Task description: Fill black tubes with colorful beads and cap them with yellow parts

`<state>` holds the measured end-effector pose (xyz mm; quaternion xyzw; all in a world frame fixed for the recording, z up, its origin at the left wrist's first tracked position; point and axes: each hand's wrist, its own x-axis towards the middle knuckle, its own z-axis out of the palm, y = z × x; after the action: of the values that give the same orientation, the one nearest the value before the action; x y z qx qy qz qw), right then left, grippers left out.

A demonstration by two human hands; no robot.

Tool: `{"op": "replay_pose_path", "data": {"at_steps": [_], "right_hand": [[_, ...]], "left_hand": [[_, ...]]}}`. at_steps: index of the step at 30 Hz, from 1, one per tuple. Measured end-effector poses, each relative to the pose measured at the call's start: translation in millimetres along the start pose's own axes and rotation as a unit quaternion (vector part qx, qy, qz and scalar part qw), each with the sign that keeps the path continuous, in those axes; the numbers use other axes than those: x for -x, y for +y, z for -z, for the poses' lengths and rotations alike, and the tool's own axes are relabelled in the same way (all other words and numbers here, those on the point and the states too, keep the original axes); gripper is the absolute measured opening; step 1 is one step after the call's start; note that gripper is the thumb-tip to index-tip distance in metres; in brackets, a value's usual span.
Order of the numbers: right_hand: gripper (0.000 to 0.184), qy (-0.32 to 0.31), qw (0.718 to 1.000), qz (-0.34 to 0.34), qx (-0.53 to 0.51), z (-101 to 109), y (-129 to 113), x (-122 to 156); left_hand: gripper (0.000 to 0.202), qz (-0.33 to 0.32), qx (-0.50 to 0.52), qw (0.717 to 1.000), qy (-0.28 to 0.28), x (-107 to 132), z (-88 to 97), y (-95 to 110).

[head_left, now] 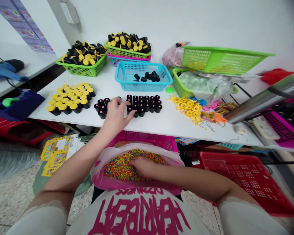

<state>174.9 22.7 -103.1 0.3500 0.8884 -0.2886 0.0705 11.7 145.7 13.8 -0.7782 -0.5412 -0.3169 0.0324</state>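
My left hand [118,113] is over the white table, thumb and fingers apart and curved down among small black cylinders. One group of black cylinders [102,107], with pink showing in their tops, stands left of it. A larger block of black cylinders [147,105] stands in rows to its right. My right hand [142,165] is dipped into small multicoloured balls [122,163], its fingertips partly hidden among them. A pinkish plastic bag [101,179] holds the balls in front of my body, by a magenta basket [171,143] below the table edge.
Yellow-capped black cylinders [71,98] stand at left. Green baskets [88,70] of them and a blue basket [143,86] stand behind. Yellow ring pieces [188,107] lie at right, near a metal pole [267,98]. A red crate [250,182] sits lower right.
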Motion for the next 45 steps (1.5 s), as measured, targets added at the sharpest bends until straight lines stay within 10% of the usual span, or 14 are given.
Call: {"op": "replay_pose_path", "data": {"at_steps": [4, 10, 16, 22, 29, 45], "right_hand": [[0.042, 0.014, 1.0, 0.011, -0.026, -2.5, 4.8, 2.7], [0.044, 0.014, 0.999, -0.003, -0.051, -6.0, 7.8, 2.9], [0.047, 0.015, 0.992, -0.018, -0.125, 0.8, 10.2, 6.2], [0.028, 0.069, 0.964, -0.042, -0.255, 15.4, 14.2, 21.2], [0.026, 0.162, 0.944, -0.056, -0.283, 33.1, 9.5, 44.5], [0.029, 0.224, 0.962, 0.142, 0.067, 40.5, -18.6, 44.7]], "left_hand": [[0.047, 0.019, -0.054, 0.997, -0.049, -17.7, -32.2, 35.6], [0.038, 0.033, -0.063, 0.994, -0.081, -24.5, -58.6, 36.0], [0.027, -0.02, 0.069, 0.994, -0.08, -18.3, -15.0, 45.7], [0.019, -0.04, 0.249, 0.922, -0.293, 58.7, 51.8, 43.0], [0.029, 0.065, 0.215, 0.894, -0.387, 148.9, 17.1, 22.9], [0.023, 0.068, 0.274, 0.89, -0.358, 153.3, 4.2, 21.3]]}}
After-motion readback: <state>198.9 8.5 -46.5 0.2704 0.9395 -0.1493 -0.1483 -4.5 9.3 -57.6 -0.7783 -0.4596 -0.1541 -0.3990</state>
